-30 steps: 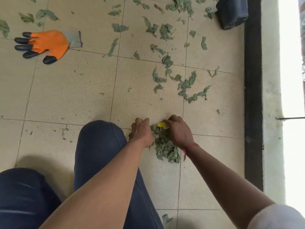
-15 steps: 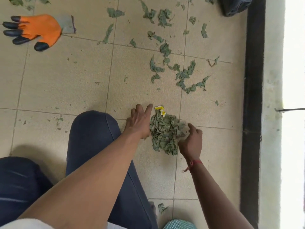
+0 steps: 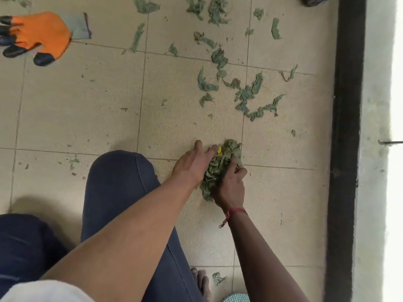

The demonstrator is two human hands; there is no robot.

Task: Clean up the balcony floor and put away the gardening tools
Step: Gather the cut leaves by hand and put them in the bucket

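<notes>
Progress is partial: one leaf pile [image 3: 220,171] is gathered on the floor [image 3: 87,105] and sits squeezed between both hands. The left hand [image 3: 192,166] presses flat against the pile's left flank, fingers nearly straight. The right hand [image 3: 232,186] curls its fingers into the right flank and grips the leaves. A yellow scrap [image 3: 219,150] shows at the pile's far end, just beside the left fingertips. The pile's underside is hidden, so contact with the tile cannot be confirmed. Outstanding work, by judgement: a trail of loose leaves [image 3: 248,94] lies beyond the grip, with more farther off. One stray leaf [image 3: 218,279] lies behind the grip near a bare foot [image 3: 201,284]. An orange glove [image 3: 41,33] lies well apart, beyond and to the left. No disposal container is visible. A dark object [image 3: 316,0] beyond the grip to the right and a patterned item [image 3: 236,297] behind it are cut off and unidentifiable.
</notes>
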